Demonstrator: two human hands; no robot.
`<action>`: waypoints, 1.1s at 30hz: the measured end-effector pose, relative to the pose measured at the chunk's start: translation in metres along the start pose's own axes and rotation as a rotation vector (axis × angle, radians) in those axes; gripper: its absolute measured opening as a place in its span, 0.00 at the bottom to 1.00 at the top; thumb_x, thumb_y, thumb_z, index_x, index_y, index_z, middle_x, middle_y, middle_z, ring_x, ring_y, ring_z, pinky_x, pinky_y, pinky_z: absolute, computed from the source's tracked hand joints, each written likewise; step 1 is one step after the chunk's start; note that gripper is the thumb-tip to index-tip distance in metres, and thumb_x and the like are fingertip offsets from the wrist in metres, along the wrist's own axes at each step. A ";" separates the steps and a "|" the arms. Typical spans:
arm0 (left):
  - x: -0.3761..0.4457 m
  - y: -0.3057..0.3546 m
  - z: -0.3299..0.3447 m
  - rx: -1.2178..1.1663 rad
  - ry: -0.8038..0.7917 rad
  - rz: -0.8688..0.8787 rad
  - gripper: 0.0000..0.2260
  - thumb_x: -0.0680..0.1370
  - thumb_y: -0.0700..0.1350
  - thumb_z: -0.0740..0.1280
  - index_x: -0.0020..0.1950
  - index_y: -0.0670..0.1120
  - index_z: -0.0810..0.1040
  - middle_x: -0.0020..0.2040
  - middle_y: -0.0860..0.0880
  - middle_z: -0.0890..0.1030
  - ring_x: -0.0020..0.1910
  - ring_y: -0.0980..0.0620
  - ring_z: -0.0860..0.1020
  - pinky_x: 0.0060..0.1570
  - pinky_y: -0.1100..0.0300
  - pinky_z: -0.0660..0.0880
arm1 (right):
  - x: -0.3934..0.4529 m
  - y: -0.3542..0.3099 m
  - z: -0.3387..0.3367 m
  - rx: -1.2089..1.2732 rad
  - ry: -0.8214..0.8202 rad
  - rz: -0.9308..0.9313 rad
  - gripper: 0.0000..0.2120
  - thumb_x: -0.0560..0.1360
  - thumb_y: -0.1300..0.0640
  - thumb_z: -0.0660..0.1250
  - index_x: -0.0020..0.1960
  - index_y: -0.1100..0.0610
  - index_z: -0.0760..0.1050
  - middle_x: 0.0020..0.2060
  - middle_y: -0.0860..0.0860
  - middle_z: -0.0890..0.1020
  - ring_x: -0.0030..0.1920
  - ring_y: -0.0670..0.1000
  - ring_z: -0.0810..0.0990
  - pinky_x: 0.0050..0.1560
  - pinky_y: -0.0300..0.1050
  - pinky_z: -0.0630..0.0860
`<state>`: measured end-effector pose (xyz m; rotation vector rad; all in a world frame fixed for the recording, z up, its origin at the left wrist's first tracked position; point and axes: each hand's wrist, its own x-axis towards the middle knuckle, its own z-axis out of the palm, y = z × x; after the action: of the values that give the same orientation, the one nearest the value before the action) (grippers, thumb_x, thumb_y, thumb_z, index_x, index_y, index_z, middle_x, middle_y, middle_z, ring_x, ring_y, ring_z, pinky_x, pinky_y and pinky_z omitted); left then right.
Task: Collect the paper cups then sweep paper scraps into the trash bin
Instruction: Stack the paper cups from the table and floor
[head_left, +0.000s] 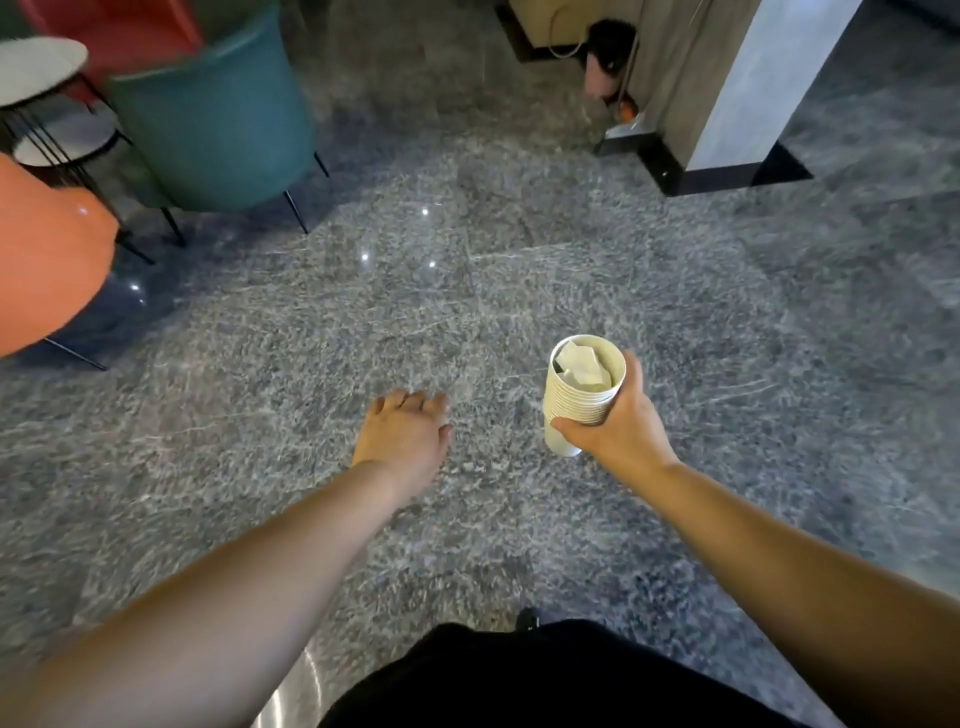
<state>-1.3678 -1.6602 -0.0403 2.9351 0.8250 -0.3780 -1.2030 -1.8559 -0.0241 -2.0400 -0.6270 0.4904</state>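
Note:
My right hand grips a stack of several white paper cups, held upright at the right of centre above the floor. Crumpled white paper scraps fill the top cup. My left hand reaches forward at the centre with relaxed fingers pointing down and holds nothing. A broom and metal dustpan lean against the wall at the far right, beside a pillar. No trash bin shows in view.
A teal chair and an orange chair stand at the left, with a small round side table behind them. A grey pillar with a black base rises at the upper right. Polished grey stone floor spreads across the middle.

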 end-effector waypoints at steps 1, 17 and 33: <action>0.014 -0.002 -0.003 -0.001 0.002 -0.010 0.21 0.82 0.54 0.53 0.74 0.50 0.64 0.69 0.47 0.72 0.69 0.45 0.66 0.67 0.48 0.65 | 0.015 -0.002 -0.001 -0.004 0.004 0.001 0.42 0.61 0.50 0.80 0.56 0.25 0.53 0.49 0.28 0.73 0.47 0.28 0.73 0.40 0.29 0.68; 0.318 -0.092 -0.065 -0.004 -0.011 0.066 0.22 0.83 0.54 0.54 0.76 0.50 0.62 0.70 0.48 0.71 0.70 0.45 0.64 0.69 0.49 0.62 | 0.316 -0.046 0.040 -0.014 0.056 0.053 0.42 0.62 0.51 0.79 0.55 0.26 0.52 0.47 0.29 0.72 0.44 0.27 0.73 0.36 0.26 0.68; 0.613 -0.155 -0.124 0.023 -0.049 0.064 0.22 0.82 0.55 0.53 0.75 0.50 0.62 0.70 0.48 0.71 0.70 0.44 0.64 0.69 0.48 0.62 | 0.626 -0.073 0.059 -0.004 0.055 0.057 0.41 0.61 0.52 0.80 0.62 0.34 0.57 0.49 0.32 0.74 0.48 0.37 0.76 0.42 0.34 0.71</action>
<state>-0.9157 -1.2029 -0.0762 2.9515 0.7237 -0.4551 -0.7583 -1.4067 -0.0512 -2.0728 -0.5387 0.4645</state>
